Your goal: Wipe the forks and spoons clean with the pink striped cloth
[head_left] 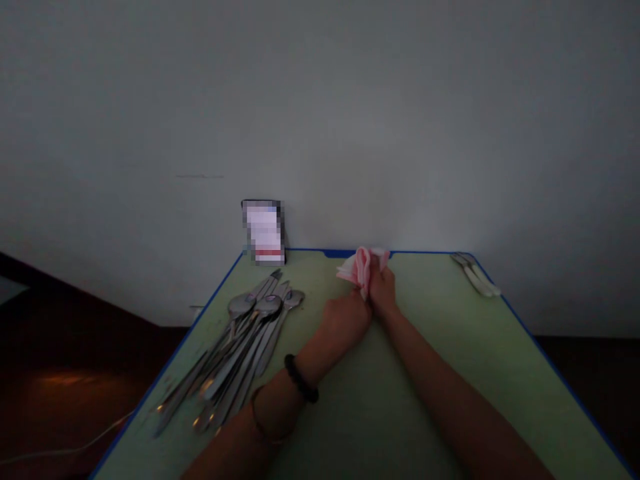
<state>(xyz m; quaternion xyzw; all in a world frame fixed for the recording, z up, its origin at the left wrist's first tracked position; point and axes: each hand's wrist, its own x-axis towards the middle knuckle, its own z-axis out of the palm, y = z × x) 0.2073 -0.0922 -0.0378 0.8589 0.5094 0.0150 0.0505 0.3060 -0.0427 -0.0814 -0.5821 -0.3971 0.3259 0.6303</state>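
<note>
Near the far edge of the green table (430,373), a pink and white cloth (363,270) is bunched up in my right hand (383,293). My left hand (345,320) is closed just in front of the cloth, its knuckles against the cloth's lower end. Whatever lies inside the left fist is hidden. To the left of my hands is a loose pile of metal cutlery (245,347), with spoons, forks and knives overlapping. Two pale-handled forks (477,277) rest at the far right corner.
A phone (265,233) with a lit, blurred screen leans against the grey wall (350,120) at the table's far left corner. The table has a blue rim (545,347). On the dark floor at the left runs a white cable (75,453).
</note>
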